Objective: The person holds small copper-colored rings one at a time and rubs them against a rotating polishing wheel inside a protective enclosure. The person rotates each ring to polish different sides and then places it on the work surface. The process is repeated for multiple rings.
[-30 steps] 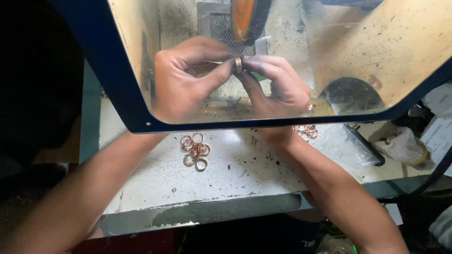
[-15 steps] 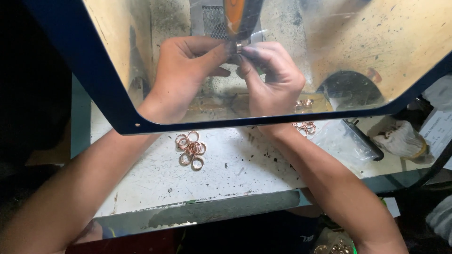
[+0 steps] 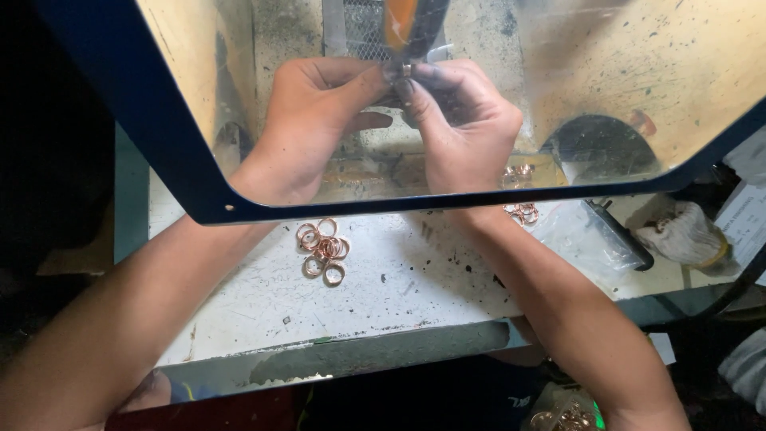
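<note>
Behind a clear shield with a dark blue frame (image 3: 335, 209), my left hand (image 3: 311, 128) and my right hand (image 3: 459, 128) meet fingertip to fingertip. Together they pinch a small ring (image 3: 405, 72) and hold it against the bottom of an orange wheel (image 3: 399, 24) in front of a metal mesh guard. The ring is mostly hidden by my fingers. A pile of several copper-coloured rings (image 3: 321, 250) lies on the white bench below my left wrist. A smaller heap of rings (image 3: 523, 212) lies beside my right wrist.
The white bench top (image 3: 399, 287) is scratched and spotted, with a metal front edge. A dark tool handle (image 3: 614, 235) and a gloved or rag-wrapped bundle (image 3: 682, 235) lie at the right. A bag of rings (image 3: 562, 415) sits low near my right elbow.
Both hands have lifted slightly and pressed the ring higher against the wheel. The view has shifted, so the ring pile appears a little further left.
</note>
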